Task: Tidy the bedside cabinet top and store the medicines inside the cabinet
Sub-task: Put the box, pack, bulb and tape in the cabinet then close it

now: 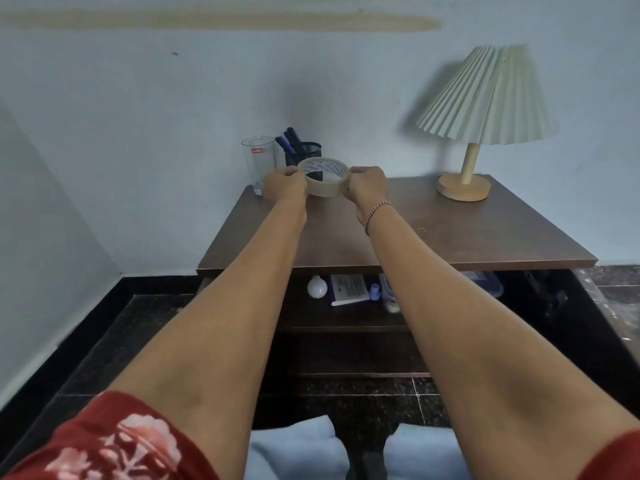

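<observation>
Head view shows my left hand and right hand gripping a tape roll at frame centre, above the cabinet top, medicines shelved below; I judge tidying underway, next setting it beside the pen cup.

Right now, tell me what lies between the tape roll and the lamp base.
Head view: only bare cabinet top between the tape roll and lamp base, apart from the right hand gripping the roll.
</observation>
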`<state>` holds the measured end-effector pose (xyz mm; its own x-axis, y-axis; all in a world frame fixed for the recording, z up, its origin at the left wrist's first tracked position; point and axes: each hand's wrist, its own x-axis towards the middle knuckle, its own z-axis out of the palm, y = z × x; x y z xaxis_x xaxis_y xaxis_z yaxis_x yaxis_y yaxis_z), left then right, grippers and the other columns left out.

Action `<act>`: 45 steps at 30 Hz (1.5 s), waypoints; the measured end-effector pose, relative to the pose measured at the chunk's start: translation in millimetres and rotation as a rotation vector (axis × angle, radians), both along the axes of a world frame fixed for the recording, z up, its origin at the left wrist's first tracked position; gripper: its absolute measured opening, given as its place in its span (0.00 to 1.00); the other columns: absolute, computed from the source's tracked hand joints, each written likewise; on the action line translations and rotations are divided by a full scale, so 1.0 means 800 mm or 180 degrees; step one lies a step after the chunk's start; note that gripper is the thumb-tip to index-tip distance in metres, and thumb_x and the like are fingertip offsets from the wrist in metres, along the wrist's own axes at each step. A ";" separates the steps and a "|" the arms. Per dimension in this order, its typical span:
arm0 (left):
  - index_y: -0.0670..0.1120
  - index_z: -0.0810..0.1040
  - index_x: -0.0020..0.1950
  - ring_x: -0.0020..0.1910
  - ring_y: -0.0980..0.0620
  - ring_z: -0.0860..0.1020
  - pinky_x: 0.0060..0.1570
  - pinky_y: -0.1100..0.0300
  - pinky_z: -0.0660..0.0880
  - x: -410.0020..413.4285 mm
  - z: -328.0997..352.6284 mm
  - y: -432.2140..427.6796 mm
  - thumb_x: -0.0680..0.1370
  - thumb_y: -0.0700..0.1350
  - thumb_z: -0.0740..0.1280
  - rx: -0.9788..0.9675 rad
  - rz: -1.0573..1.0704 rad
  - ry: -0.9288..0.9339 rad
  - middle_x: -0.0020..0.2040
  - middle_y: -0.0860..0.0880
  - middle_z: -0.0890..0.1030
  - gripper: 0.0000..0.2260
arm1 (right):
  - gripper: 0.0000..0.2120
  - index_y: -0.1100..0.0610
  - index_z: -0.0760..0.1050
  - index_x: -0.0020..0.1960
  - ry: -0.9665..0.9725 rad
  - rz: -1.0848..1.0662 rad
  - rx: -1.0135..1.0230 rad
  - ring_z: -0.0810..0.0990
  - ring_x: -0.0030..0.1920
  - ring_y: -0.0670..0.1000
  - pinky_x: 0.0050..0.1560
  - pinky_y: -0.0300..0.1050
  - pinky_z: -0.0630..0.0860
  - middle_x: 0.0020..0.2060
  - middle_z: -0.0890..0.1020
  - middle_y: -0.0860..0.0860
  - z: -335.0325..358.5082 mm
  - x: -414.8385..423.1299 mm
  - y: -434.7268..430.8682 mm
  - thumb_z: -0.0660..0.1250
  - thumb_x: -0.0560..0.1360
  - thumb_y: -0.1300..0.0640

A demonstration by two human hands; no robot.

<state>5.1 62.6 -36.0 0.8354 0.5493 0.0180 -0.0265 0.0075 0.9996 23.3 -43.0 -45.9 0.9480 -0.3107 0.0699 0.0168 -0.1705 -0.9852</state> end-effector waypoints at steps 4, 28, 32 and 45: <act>0.44 0.82 0.48 0.46 0.48 0.82 0.49 0.51 0.81 -0.042 0.005 0.021 0.73 0.35 0.68 -0.0099 0.0023 -0.0076 0.46 0.45 0.82 0.08 | 0.12 0.65 0.80 0.56 -0.0151 0.0053 0.0295 0.80 0.55 0.58 0.58 0.54 0.78 0.53 0.82 0.60 0.007 -0.036 0.020 0.66 0.74 0.63; 0.44 0.80 0.57 0.47 0.53 0.81 0.50 0.56 0.80 -0.209 -0.124 0.069 0.72 0.35 0.71 -0.0312 0.0519 0.0228 0.48 0.48 0.82 0.14 | 0.10 0.59 0.74 0.47 0.1010 0.1447 0.0105 0.82 0.53 0.55 0.34 0.38 0.79 0.45 0.80 0.54 -0.056 -0.170 0.034 0.71 0.70 0.70; 0.46 0.79 0.54 0.45 0.55 0.80 0.48 0.57 0.80 -0.211 -0.137 0.069 0.72 0.35 0.71 -0.0248 0.0607 0.0281 0.46 0.50 0.81 0.12 | 0.09 0.59 0.75 0.44 0.1025 0.1389 0.0005 0.82 0.53 0.57 0.41 0.42 0.80 0.50 0.81 0.59 -0.070 -0.165 0.038 0.71 0.70 0.70; 0.47 0.78 0.54 0.48 0.53 0.79 0.52 0.55 0.79 -0.206 -0.183 0.072 0.75 0.38 0.68 -0.0296 0.0584 0.0659 0.49 0.49 0.80 0.09 | 0.12 0.56 0.72 0.41 0.1325 0.1331 0.0099 0.80 0.51 0.54 0.51 0.47 0.81 0.47 0.77 0.55 -0.139 -0.156 0.044 0.69 0.71 0.71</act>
